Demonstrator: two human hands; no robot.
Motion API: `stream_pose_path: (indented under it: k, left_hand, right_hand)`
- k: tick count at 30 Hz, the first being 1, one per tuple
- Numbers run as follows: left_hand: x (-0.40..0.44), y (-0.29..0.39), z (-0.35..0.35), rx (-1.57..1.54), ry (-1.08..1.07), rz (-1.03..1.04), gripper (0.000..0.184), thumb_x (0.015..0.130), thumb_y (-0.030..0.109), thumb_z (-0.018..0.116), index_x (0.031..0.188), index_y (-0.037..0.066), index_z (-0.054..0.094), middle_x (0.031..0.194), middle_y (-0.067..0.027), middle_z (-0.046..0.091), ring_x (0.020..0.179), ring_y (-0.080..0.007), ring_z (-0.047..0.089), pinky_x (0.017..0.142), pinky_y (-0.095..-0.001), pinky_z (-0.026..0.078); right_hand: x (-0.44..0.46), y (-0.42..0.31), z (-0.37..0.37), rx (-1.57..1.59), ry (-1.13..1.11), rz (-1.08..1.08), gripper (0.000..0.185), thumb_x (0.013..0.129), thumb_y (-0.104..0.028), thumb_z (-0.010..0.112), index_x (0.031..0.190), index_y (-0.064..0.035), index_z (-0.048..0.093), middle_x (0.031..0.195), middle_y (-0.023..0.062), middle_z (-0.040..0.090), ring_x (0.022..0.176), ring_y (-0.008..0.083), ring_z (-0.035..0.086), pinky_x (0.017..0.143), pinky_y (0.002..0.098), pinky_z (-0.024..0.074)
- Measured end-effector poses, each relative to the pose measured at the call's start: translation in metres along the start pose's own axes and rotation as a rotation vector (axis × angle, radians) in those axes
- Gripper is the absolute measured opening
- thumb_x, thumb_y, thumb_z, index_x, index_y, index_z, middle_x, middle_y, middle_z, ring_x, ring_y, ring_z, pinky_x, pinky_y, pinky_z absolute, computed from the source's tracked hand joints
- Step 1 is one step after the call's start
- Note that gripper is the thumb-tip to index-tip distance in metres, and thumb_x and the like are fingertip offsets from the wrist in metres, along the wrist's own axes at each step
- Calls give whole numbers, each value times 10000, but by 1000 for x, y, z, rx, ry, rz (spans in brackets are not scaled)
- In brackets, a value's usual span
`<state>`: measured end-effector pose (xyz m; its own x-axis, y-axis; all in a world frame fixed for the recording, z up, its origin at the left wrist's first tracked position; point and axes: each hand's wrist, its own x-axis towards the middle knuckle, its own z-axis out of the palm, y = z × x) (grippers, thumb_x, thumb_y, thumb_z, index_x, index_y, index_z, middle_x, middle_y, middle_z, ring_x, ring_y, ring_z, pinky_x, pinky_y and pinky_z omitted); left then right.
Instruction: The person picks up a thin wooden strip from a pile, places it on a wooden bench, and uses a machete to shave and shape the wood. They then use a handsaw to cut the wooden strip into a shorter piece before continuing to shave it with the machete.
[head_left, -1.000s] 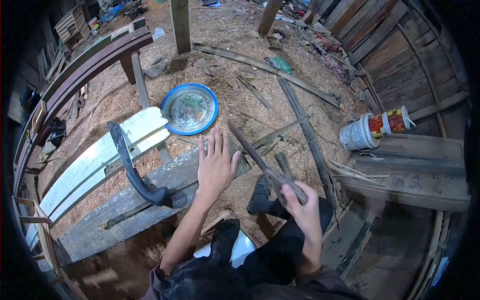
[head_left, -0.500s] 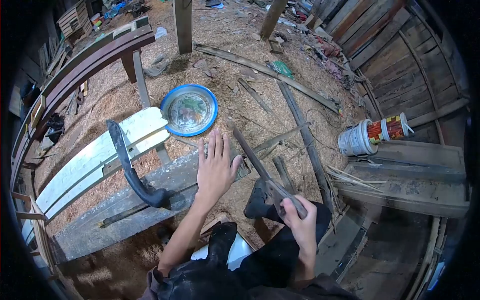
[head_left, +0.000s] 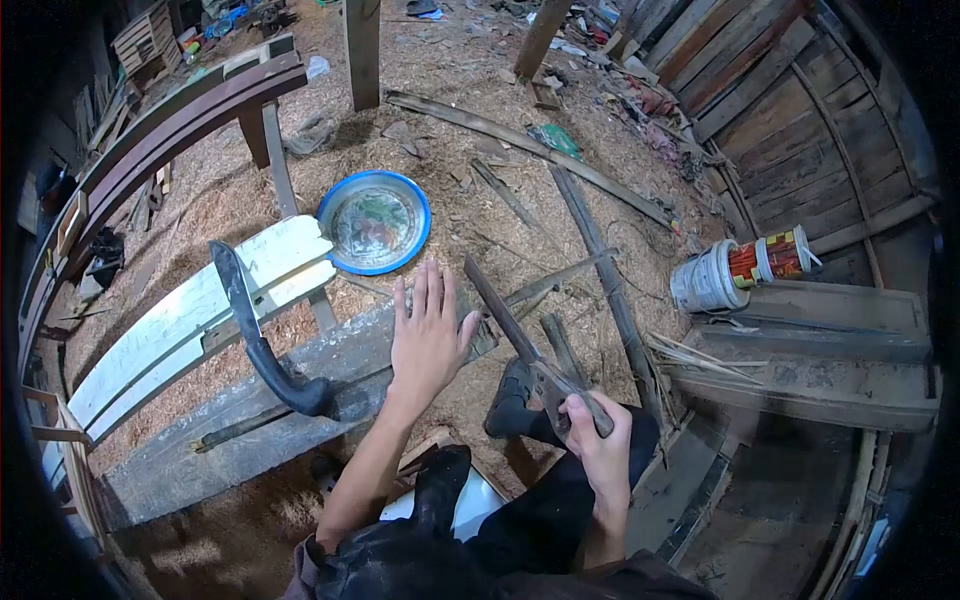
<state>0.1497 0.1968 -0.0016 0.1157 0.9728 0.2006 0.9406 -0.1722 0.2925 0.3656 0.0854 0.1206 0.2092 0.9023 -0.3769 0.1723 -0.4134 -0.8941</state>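
My left hand [head_left: 428,335] is spread flat, palm down, over the end of a grey plank [head_left: 260,400], with nothing in its fingers. My right hand [head_left: 597,430] is closed round the grip of a long dark tool [head_left: 510,325], perhaps a saw or blade, whose tip points up and left, just right of my left hand. A big knife [head_left: 240,300] with a curved black handle lies across the grey plank and a white-painted board [head_left: 190,300]. The palm of my right hand is hidden.
A blue-rimmed metal basin [head_left: 422,235] stands on the shavings beyond my left hand. Loose sticks [head_left: 600,255] cross the ground at centre right. White buckets [head_left: 705,282] lie beside a wooden bench [head_left: 830,385] at right. A post [head_left: 362,55] rises at the back.
The long tool in my right hand has shifted slightly down and left, with its tip lower. My left hand stays almost in place, still spread. The view has moved slightly.
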Motion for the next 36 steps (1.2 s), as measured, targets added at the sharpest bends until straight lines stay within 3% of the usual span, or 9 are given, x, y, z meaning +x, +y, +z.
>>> stream_pose_path:
  k: [5, 9, 14, 20, 23, 25, 28, 32, 36]
  left_hand:
    - [-1, 0, 1, 3, 16, 17, 712, 1082, 471, 483, 1558, -52, 404, 1652, -288, 338, 1571, -372, 295, 1292, -571, 146]
    - [0, -1, 0, -6, 39, 16, 691, 1085, 460, 479, 1545, -53, 426, 1649, -293, 341, 1568, -373, 299, 1292, -573, 143]
    - [-2, 1, 3, -5, 60, 21, 696, 1080, 457, 487, 1551, -52, 426, 1641, -288, 358, 1554, -384, 318, 1286, -583, 153]
    - [-1, -2, 3, 8, 60, 29, 697, 1081, 451, 485, 1555, -54, 415, 1641, -275, 365, 1547, -371, 332, 1287, -577, 162]
    - [-1, -1, 1, -11, 49, 16, 703, 1081, 457, 482, 1556, -56, 410, 1636, -271, 376, 1543, -365, 342, 1288, -575, 163]
    - [1, -1, -3, -23, 5, 10, 695, 1100, 448, 447, 1565, -66, 392, 1665, -275, 324, 1570, -351, 300, 1300, -552, 136]
    - [1, -1, -3, -15, -4, 1, 698, 1101, 450, 442, 1568, -66, 386, 1668, -272, 321, 1573, -347, 297, 1299, -552, 137]
    - [1, 0, -2, 8, -13, 7, 702, 1103, 454, 437, 1571, -66, 380, 1671, -268, 318, 1576, -345, 290, 1300, -551, 137]
    - [1, -1, -2, -17, -10, -1, 702, 1101, 454, 436, 1572, -63, 379, 1672, -274, 310, 1584, -347, 271, 1300, -552, 132]
  right_hand:
    - [41, 14, 44, -51, 6, -170, 344, 1018, -304, 732, 932, 27, 688, 738, -51, 561, 682, 44, 480, 591, 258, 388]
    - [45, 7, 32, -113, -56, -235, 316, 1016, -287, 735, 974, 26, 711, 752, -51, 578, 694, 42, 489, 607, 242, 398]
    - [6, 4, -13, -12, -44, -12, 312, 1008, -267, 748, 927, 33, 713, 735, -45, 602, 664, 35, 505, 582, 235, 401]
    - [47, 22, 29, -110, 30, -237, 332, 1011, -296, 742, 906, 16, 694, 728, -51, 574, 636, 25, 486, 558, 231, 377]
    - [31, 14, 7, 71, -51, -101, 320, 1008, -290, 747, 911, 12, 701, 724, -50, 573, 623, 19, 484, 540, 227, 364]
    - [21, 23, -10, -9, -38, -156, 318, 1005, -292, 753, 913, 10, 708, 723, -49, 590, 607, 17, 489, 524, 225, 355]
    - [11, 20, -14, 30, -15, -49, 324, 1004, -292, 754, 936, 23, 716, 721, -58, 576, 635, 20, 485, 548, 229, 368]
    - [40, 22, 24, -49, -14, -212, 327, 1000, -289, 758, 963, 33, 715, 733, -60, 568, 698, 34, 479, 606, 245, 388]
    - [34, 22, 13, -37, 1, -179, 312, 997, -270, 760, 952, 36, 719, 743, -58, 575, 700, 36, 477, 610, 244, 391]
